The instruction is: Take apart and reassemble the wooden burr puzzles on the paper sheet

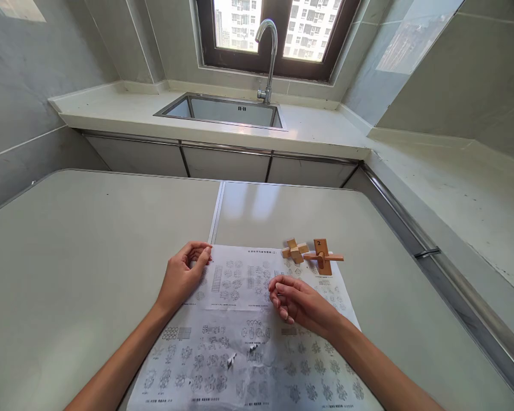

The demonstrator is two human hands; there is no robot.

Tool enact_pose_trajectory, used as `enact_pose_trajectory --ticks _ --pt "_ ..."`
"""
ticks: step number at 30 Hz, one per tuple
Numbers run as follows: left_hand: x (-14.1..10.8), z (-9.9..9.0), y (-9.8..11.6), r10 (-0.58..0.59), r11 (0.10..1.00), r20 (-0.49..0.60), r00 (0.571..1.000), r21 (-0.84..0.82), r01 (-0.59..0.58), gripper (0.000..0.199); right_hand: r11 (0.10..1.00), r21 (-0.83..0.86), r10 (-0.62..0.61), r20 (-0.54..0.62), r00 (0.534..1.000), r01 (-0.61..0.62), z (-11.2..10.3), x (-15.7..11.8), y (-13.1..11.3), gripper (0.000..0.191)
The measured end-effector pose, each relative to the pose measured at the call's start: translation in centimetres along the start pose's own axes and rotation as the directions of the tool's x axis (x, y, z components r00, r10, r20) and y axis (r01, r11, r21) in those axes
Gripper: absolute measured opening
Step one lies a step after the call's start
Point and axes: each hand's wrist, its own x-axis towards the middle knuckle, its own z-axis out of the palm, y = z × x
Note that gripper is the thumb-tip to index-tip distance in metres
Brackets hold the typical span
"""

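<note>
A large printed paper sheet [223, 319], covered in small line diagrams, lies on the table with two small torn spots in its lower middle. At its upper left edge rests my left hand [188, 265], fingers loosely curled, with nothing visible in it. My right hand [297, 299] is over the sheet's right half, palm turned inward, its fingers loosely bent and apart, holding nothing. Beyond it, near the top right corner, sits a pale wooden interlocking block puzzle [295, 251]. Beside that is a browner wooden cross-shaped puzzle [322, 257] with a flat plate marked 2 and a rod through it.
The pale table [89, 240] has a seam [216, 211] running away from me. Behind it stands a counter [317, 128] with a sink [223, 111] and a tall faucet [272, 54] under a window. Another counter [466, 188] with a metal rail borders the right side.
</note>
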Motion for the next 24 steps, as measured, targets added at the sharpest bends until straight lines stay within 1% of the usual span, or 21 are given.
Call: enact_pose_trajectory --ticks 6,9,12,14,18,24 --pt "0.3 -1.4 -0.4 0.013 0.999 0.084 0.996 0.040 -0.017 0.039 1.000 -0.001 0.012 -0.017 1.000 -0.012 -0.1 0.2 0.1 0.030" --pt "1.1 -2.6 -0.6 0.025 0.997 0.090 0.996 0.072 -0.032 0.039 1.000 0.010 0.020 -0.020 1.000 -0.020 0.0 0.2 0.0 0.030" --pt "2.1 -3.6 -0.7 0.034 0.994 0.137 0.990 0.100 -0.048 0.039 0.999 0.013 0.029 -0.018 0.999 -0.029 0.0 0.1 -0.1 0.028" --pt "2.5 -4.0 -0.8 0.029 0.995 0.149 0.988 0.090 -0.043 0.039 0.999 0.022 0.038 -0.019 0.999 -0.037 0.0 0.1 -0.1 0.027" --pt "2.7 -4.0 -0.9 0.015 0.998 0.124 0.992 0.061 -0.023 0.038 0.998 0.041 0.040 -0.026 0.999 -0.039 -0.1 0.0 0.0 0.025" --pt "2.1 -3.7 -1.0 0.011 0.992 0.181 0.983 0.118 -0.033 0.037 0.998 0.047 0.052 -0.042 0.998 -0.050 -0.1 0.0 0.1 0.024"
